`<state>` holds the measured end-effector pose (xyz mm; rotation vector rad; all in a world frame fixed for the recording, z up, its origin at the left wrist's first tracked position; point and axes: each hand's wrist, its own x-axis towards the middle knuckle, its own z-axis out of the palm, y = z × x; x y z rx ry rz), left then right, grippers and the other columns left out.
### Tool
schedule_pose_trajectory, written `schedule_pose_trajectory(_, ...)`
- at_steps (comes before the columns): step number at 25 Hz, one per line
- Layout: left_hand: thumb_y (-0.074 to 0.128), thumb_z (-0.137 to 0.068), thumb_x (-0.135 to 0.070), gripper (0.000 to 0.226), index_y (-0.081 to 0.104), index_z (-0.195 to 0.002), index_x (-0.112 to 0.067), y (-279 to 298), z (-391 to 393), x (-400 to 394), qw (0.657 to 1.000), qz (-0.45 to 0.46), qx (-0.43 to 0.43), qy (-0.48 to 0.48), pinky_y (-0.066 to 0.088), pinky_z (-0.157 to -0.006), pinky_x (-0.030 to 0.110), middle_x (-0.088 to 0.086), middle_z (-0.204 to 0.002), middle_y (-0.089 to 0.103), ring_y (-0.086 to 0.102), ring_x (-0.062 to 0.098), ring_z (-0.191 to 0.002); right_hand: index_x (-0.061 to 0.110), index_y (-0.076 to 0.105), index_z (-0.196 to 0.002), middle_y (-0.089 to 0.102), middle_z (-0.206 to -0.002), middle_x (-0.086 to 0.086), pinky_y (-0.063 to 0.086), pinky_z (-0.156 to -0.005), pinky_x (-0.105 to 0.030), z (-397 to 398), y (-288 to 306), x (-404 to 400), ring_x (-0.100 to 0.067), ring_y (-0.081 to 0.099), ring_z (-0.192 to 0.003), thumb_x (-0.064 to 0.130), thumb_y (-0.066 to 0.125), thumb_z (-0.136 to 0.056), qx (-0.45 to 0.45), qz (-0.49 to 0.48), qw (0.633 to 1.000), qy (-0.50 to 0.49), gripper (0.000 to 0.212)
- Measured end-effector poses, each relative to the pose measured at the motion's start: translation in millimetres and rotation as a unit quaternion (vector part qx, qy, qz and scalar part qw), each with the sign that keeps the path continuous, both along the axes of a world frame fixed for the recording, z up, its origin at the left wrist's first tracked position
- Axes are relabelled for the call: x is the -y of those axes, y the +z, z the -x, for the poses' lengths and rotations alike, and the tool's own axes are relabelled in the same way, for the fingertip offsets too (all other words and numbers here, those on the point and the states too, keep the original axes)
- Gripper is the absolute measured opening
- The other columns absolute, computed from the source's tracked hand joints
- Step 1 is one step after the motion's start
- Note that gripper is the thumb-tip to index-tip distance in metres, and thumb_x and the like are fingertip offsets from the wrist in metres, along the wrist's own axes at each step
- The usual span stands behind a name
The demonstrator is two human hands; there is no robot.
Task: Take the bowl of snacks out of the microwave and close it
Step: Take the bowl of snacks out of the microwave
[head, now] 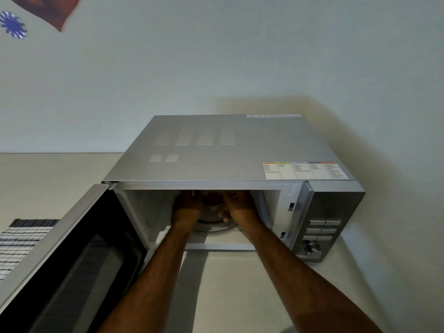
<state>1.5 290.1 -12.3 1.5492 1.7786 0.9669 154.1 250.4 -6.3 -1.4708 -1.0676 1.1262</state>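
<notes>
Bowl sits inside the open cavity of the microwave, at the centre of the frame, on the glass turntable; it is mostly hidden between two hands and its contents cannot be made out. The left hand wraps the bowl's left side and the right hand wraps its right side, so each grip is closed against the bowl. Whether the bowl is lifted off the turntable or resting on it cannot be told. Both forearms run up from the bottom edge of the frame into the cavity. The microwave door stands swung wide open at the lower left, its dark window facing the camera. The control panel, with rows of buttons and a round knob, is at the right of the cavity. The microwave rests on a pale surface against a plain wall. A striped cloth lies on the surface at the left edge.
</notes>
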Motion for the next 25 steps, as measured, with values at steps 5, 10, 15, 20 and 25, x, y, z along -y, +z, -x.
schedule_pose_trajectory(5, 0.049, -0.108, -0.016, 0.030, 0.075, -0.108, -0.001, 19.8, 8.1, 56.8, 0.997, -0.025, 0.069, -0.020, 0.046, -0.079, 0.030, 0.018, -0.104, 0.074, 0.069, 0.035, -0.098, 0.009, 0.067, -0.083, 0.073, -0.053, -0.006, 0.054, -0.042, -0.027, -3.7, 14.4, 42.0, -0.017, 0.062, -0.037, 0.025, 0.052, -0.107, -0.006, 0.059, 0.998, 0.027, 0.032)
schedule_pose_trajectory(10, 0.048, -0.108, -0.022, 0.035, 0.071, -0.085, -0.010, 30.1, 18.1, 124.9, 0.996, -0.045, 0.066, -0.034, 0.047, -0.061, 0.030, 0.008, -0.076, 0.069, 0.065, 0.021, -0.070, 0.003, 0.065, -0.108, 0.074, -0.055, -0.009, 0.055, -0.046, -0.026, -2.3, 23.6, 104.5, -0.017, 0.064, -0.040, 0.022, 0.053, -0.107, 0.051, -0.004, 0.998, 0.043, 0.022)
schedule_pose_trajectory(15, 0.051, -0.106, -0.030, 0.023, 0.072, -0.100, -0.023, 30.6, 25.4, 195.1, 0.997, -0.051, 0.054, -0.024, 0.047, -0.051, 0.028, -0.005, -0.063, 0.066, 0.061, 0.006, -0.053, 0.017, 0.062, -0.118, 0.075, -0.057, -0.008, 0.052, -0.045, -0.023, 1.8, 25.5, 172.8, -0.015, 0.065, -0.041, 0.027, 0.054, -0.106, 0.083, -0.016, 0.996, 0.042, 0.018)
schedule_pose_trajectory(20, 0.051, -0.103, -0.022, 0.029, 0.071, -0.122, -0.012, 25.8, 29.8, 263.4, 0.999, -0.033, 0.035, -0.022, 0.048, -0.055, 0.031, 0.000, -0.069, 0.065, 0.061, 0.012, -0.058, 0.014, 0.065, -0.118, 0.074, -0.056, -0.009, 0.053, -0.045, -0.023, 4.7, 17.4, 238.6, -0.014, 0.065, -0.040, 0.026, 0.054, -0.106, 0.094, -0.012, 0.994, 0.048, 0.021)
schedule_pose_trajectory(25, 0.050, -0.104, -0.022, 0.038, 0.066, -0.136, -0.012, 18.6, 41.6, 337.6, 1.000, -0.017, 0.018, -0.019, 0.045, -0.049, 0.023, 0.006, -0.085, 0.069, 0.062, 0.006, -0.060, 0.016, 0.063, -0.116, 0.075, -0.057, -0.011, 0.056, -0.048, -0.025, 11.4, 7.8, 299.8, -0.016, 0.066, -0.042, 0.028, 0.054, -0.106, 0.098, 0.003, 0.993, 0.072, 0.019)
